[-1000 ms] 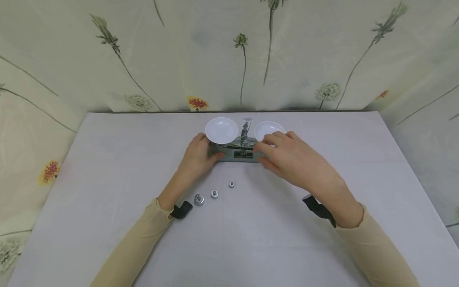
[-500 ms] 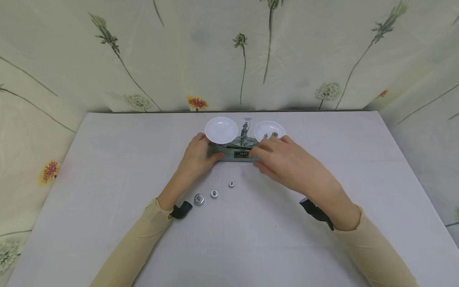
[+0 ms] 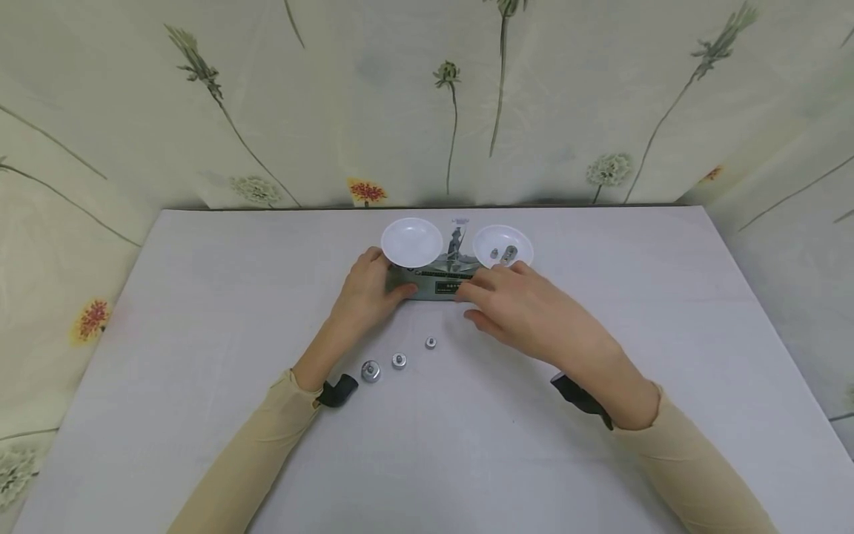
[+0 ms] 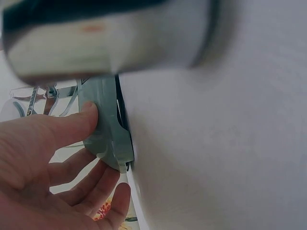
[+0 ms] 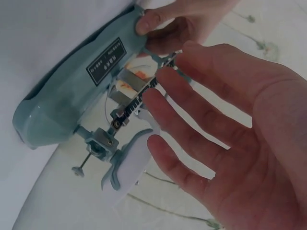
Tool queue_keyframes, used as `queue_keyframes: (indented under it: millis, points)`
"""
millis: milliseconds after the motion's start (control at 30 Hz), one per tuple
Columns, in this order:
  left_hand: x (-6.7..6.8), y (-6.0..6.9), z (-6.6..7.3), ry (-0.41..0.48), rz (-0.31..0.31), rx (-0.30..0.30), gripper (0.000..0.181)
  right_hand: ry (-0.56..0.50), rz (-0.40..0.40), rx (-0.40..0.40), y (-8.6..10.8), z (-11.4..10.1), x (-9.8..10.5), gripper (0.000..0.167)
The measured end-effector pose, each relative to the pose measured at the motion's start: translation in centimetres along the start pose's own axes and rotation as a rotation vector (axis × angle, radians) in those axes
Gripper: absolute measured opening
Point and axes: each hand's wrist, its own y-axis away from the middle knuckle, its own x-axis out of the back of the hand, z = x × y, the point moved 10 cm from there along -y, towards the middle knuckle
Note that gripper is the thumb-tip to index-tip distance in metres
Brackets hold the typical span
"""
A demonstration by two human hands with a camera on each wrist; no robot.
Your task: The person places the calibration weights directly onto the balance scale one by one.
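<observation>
A green balance scale (image 3: 427,289) with two white pans stands near the table's far edge. My left hand (image 3: 363,293) grips the left end of its base, thumb in front and fingers behind, as the left wrist view shows on the green base (image 4: 103,127). In front of the right side is my right hand (image 3: 527,315), its fingers loosely bent and holding nothing. The right wrist view has its fingertips (image 5: 165,76) close to the graduated beam (image 5: 136,103); contact is unclear. Two metal weights (image 3: 509,254) lie in the right pan (image 3: 483,241). The left pan (image 3: 411,242) holds nothing visible.
On the white tablecloth (image 3: 440,460), in front of the scale, three metal weights stand in a slanting row: a large one (image 3: 371,371), a medium one (image 3: 399,360) and a small one (image 3: 431,343). A flower-patterned cloth (image 3: 400,111) hangs behind the table.
My right hand has drawn back from the right pan, down and to the left, bringing the weights in it into view. The left hand stays on the base.
</observation>
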Motion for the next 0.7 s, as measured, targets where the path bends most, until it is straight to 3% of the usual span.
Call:
queue_keyframes:
  millis: [233, 700]
  points:
    - [0.1, 0.1, 0.2, -0.001, 0.011, -0.011, 0.066, 0.034, 0.002, 0.048, -0.2, -0.8, -0.9, 0.024]
    - [-0.1, 0.1, 0.1, 0.008, 0.012, -0.010, 0.068, 0.022, -0.049, 0.051, -0.7, -1.8, -3.2, 0.024]
